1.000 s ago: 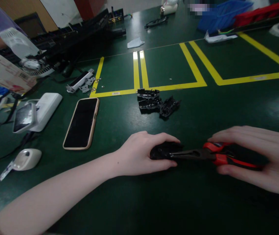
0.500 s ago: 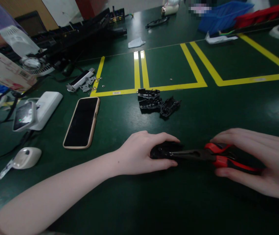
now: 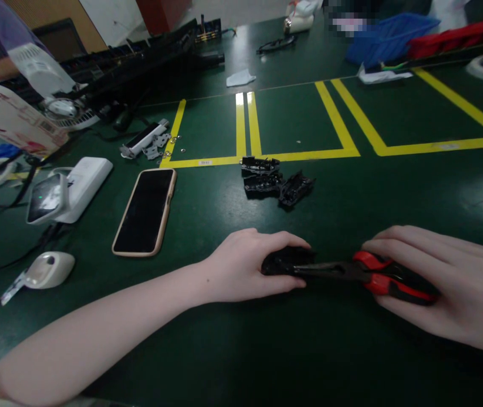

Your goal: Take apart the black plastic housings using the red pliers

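Note:
Between thumb and fingers, my left hand [image 3: 245, 265] grips a small black plastic part [image 3: 281, 260] at the middle of the table. Red-and-black needle-nose pliers [image 3: 381, 274] lie in my right hand [image 3: 445, 282], which is closed around the handles. The pliers' jaws point left and reach onto the black part; what they pinch there is too dark to make out. Beyond my hands, several similar black plastic pieces [image 3: 262, 182] sit in a small group by the yellow tape.
A phone [image 3: 145, 212] lies to the left, near a white power bank [image 3: 86, 189] and a cream-coloured device [image 3: 50, 270]. Metal bits [image 3: 156, 146] rest by the yellow tape [image 3: 207, 163]. Farther back stand a blue bin [image 3: 388, 42] and a red tray [image 3: 457, 37]. Another person's arm shows at upper left.
My right hand has closed further around the handles, which have come closer together. The left hand keeps its hold on the black part. The view has shifted slightly.

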Tool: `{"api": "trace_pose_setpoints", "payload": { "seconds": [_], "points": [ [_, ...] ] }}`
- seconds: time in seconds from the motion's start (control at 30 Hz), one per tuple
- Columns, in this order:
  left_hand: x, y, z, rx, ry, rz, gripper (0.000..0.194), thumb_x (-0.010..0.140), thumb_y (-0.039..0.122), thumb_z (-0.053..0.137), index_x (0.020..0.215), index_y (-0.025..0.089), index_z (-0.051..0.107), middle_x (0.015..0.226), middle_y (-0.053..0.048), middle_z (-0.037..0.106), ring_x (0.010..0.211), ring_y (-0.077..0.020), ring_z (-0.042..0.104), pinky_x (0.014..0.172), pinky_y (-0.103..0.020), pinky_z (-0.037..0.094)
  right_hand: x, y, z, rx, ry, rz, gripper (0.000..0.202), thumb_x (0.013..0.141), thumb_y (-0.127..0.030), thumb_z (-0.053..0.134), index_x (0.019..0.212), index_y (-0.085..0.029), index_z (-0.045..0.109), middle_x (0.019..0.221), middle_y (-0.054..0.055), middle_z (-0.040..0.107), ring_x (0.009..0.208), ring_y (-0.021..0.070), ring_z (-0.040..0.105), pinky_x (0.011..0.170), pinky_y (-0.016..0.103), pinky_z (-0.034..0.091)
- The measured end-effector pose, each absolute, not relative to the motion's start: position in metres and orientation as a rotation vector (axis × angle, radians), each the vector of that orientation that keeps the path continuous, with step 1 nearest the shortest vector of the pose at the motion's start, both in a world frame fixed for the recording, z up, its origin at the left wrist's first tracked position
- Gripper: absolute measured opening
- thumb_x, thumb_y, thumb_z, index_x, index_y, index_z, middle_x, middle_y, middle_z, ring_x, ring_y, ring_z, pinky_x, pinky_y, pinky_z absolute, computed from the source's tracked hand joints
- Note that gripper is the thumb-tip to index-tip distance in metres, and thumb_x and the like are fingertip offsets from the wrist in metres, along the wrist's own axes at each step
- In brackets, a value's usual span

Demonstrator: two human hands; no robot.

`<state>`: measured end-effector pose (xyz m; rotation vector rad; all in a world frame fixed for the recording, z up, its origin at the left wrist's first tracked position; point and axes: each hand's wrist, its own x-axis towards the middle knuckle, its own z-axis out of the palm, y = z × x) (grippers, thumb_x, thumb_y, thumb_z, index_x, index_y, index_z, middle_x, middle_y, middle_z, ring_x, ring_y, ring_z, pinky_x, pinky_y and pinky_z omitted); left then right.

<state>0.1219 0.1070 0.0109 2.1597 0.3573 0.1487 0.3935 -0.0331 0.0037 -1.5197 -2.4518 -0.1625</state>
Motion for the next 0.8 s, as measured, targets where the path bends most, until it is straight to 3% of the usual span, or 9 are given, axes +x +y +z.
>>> {"api": "trace_pose_setpoints", "payload": {
  "seconds": [0.4,0.8],
  "points": [
    [0.121,0.108,0.010,2.143,0.353,0.153,0.043,0.089,0.048,0.067,0.122,0.021,0.060,0.107,-0.001,0.072,0.090,-0.0164,0.069,0.077,-0.026,0.050,0.398,-0.037,0.002,-1.553,-2.431,-0.223,0.039,0.090,-0.050,0.046,0.114,-0.021,0.056,0.102,0.008,0.064,0.080,0.0209,0.067,0.061,0.033,0.057],
    [0.122,0.108,0.009,2.204,0.335,0.133,0.044,0.085,0.051,0.071,0.115,0.020,0.064,0.102,0.000,0.074,0.082,-0.0151,0.067,0.075,-0.026,0.047,0.379,-0.027,0.005,-1.450,-2.457,-0.174,0.031,0.092,-0.045,0.045,0.108,-0.020,0.056,0.094,0.007,0.066,0.076,0.0165,0.068,0.058,0.025,0.059]
  ]
}}
